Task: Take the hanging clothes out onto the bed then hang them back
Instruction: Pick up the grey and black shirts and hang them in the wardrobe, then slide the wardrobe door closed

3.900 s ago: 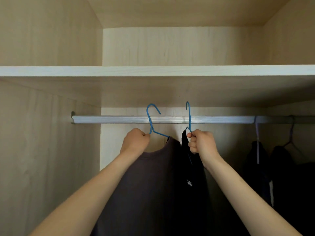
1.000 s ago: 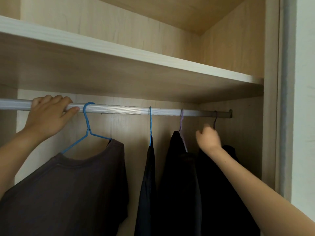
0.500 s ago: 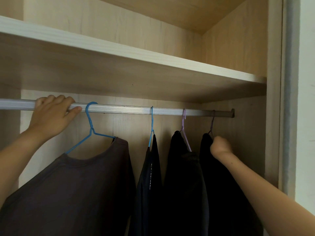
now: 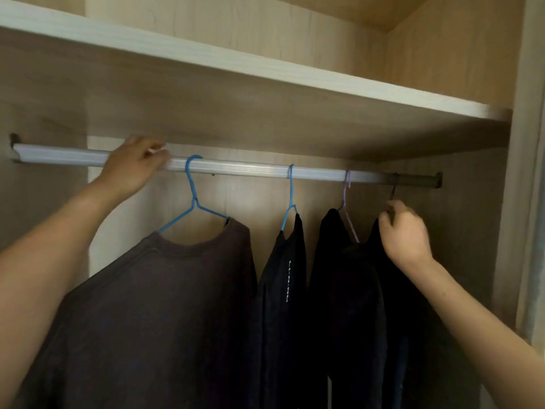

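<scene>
Inside: pale wood wardrobe (image 4: 442, 54), shelf (image 4: 236, 66) above rail (image 4: 250, 169); left hand (image 4: 132, 169) clasping rail upper left, right hand (image 4: 405, 231) pinching dark hanger (image 4: 393, 190) far right.

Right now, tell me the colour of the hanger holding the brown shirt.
Blue hanger, clearest in the head view.

Both arms raised (right grip (image 4: 404, 231) pinched)
</scene>
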The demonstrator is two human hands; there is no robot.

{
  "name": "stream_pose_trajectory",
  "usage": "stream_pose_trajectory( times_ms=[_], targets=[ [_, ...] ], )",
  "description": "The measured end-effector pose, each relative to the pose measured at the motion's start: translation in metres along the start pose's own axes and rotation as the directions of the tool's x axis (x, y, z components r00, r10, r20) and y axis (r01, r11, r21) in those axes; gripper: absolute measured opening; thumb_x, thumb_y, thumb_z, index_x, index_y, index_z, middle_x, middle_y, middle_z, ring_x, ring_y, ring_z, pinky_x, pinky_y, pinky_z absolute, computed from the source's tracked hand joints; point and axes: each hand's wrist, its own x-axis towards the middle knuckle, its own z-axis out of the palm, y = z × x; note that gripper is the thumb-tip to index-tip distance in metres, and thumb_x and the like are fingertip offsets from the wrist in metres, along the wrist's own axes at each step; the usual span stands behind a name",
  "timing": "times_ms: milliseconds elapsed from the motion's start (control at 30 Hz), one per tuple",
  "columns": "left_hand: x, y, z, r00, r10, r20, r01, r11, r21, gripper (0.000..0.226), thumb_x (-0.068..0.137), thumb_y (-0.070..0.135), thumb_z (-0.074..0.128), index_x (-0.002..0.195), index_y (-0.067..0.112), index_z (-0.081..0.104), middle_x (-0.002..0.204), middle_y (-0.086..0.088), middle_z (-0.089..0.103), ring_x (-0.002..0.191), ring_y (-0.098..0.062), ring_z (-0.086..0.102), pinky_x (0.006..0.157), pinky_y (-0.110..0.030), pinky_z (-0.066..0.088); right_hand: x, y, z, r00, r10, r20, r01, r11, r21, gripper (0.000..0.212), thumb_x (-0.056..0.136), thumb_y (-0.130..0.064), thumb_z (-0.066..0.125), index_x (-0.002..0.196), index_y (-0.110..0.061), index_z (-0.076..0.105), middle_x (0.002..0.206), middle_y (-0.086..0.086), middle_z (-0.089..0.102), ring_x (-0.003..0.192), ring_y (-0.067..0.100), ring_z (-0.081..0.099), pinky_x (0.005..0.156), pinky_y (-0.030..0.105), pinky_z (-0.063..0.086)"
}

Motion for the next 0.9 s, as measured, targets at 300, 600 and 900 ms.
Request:
stream_pose_trajectory(
  times_ms=[300,600,900],
  targets=[
    [-0.185,0.078,-0.055,0.992,-0.025,0.120,0.085,0.850,-0.520,0.027,0.089,0.029,0.052,0.104,0.013,0.068,0.101,0.001,0.071,0.096,-0.010,0.065,0.090,-0.020,0.048,-0.198,-0.058,-0.019,0.959,-0.237,0.154,0.088,0.768,0.634,0.027,0.097,-0.012,0.047,0.117,-0.018,0.063,0.109,-0.012,0.067,0.106,0.000,0.062,0.091,0.015,0.048],
    [-0.472,0.070,0.032,0.601,-0.362,0.713,0.755,0.551,-0.356,0.025,0.083,0.048,0.050,0.089,0.031,0.068,0.089,0.012,0.072,0.090,-0.010,0.067,0.086,-0.035,0.051,-0.413,-0.004,0.031,0.615,0.238,0.752,-0.716,0.569,0.405,0.027,0.099,-0.004,0.045,0.106,-0.019,0.068,0.099,0.000,0.072,0.095,0.016,0.069,0.089,0.039,0.055],
    [-0.635,0.099,0.110,-0.044,-0.212,0.976,0.862,0.485,0.144,0.022,0.097,0.030,0.050,0.078,0.034,0.061,0.087,-0.005,0.066,0.086,-0.026,0.063,0.078,-0.033,0.047,-0.504,0.104,0.009,0.300,0.707,0.641,-0.954,0.227,0.196,0.022,0.094,0.005,0.044,0.091,-0.005,0.063,0.085,0.014,0.067,0.073,0.025,0.064,0.065,0.031,0.050]
  ],
)
